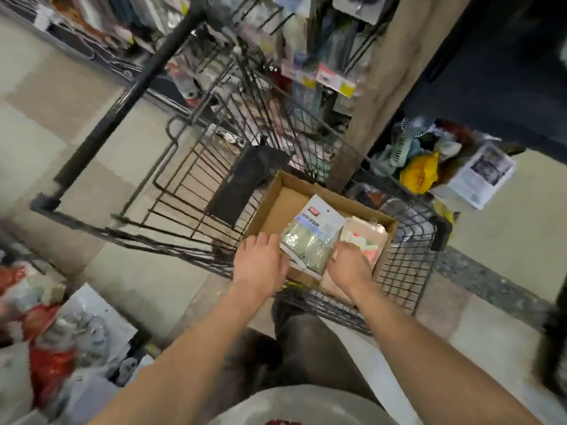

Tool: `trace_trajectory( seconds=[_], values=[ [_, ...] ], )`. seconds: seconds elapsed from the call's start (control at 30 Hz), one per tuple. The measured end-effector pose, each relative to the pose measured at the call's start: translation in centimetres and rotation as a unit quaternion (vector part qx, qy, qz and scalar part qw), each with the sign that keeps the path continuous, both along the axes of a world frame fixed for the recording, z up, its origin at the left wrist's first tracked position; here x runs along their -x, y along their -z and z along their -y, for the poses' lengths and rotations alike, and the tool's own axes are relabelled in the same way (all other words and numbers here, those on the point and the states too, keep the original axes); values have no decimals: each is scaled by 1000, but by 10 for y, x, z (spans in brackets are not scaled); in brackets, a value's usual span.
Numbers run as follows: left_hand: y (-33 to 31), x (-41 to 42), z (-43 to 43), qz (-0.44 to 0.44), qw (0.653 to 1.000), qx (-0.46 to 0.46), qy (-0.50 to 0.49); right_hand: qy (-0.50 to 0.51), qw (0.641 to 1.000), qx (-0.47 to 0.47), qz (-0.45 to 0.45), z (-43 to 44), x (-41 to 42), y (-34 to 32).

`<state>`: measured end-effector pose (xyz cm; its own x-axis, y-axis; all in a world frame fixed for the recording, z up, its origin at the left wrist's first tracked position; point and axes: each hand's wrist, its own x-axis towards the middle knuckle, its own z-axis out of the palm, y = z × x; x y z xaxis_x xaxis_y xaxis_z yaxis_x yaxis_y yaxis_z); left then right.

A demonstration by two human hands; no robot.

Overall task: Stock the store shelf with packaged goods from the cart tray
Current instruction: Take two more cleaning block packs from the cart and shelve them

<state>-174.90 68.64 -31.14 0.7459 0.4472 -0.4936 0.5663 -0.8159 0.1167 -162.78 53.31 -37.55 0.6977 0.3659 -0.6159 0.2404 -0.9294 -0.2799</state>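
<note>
A stocker's left hand (260, 265) lies with fingers fairly straight along the left edge of a pack (310, 237) in the cardboard tray (270, 197). That grip is open and touching, not yet closed on anything. The right hand (349, 265) comes in at the pack's near right corner with its knuckles bent. Its fingertips are tucked out of sight between the pack and a stack (366, 237) of paler packs at the tray's right end, so whether that grip has closed on the pack cannot be told. The pack, a white header card over greenish contents, lies flat in the middle of the tray and slightly askew. The left half of the tray shows bare cardboard. The tray sits in the near right corner of a wire cart (196, 167), whose basket left of the tray shows mostly bare wire. Beyond the tray, the shelf (306, 41) of hanging goods is blurred but already looks crowded, with a few bare hooks showing near its top. To the right of the tray, past the cart's edge, a yellow fan (420, 173) sits among other loose stock on the floor. The job appears to be mid-run. Part of the tray looks cleared, while this pack and the stack beside it have yet to go up, and the pickup itself is only being set.
</note>
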Motion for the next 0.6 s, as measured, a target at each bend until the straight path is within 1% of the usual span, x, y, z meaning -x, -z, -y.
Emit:
trace_trajectory(
  seconds=[0.13, 0.23, 0.4, 0.5, 0.6],
  values=[
    [25, -28, -22, -42, 998, 16, 35, 30, 999, 31, -6, -11, -14, 20],
    [52, -42, -38, -61, 996, 23, 53, 40, 998, 52, -12, -20, -21, 47],
    [110, -63, -54, -97, 986, 27, 129, 75, 995, 59, -40, -38, -23, 100],
    [149, -74, -62, -111, 981, 34, 159, 153, 984, 75, -52, -50, -28, 144],
    [190, -84, -72, -119, 979, 41, 160, 264, 959, 65, -77, -65, -32, 191]
  ],
)
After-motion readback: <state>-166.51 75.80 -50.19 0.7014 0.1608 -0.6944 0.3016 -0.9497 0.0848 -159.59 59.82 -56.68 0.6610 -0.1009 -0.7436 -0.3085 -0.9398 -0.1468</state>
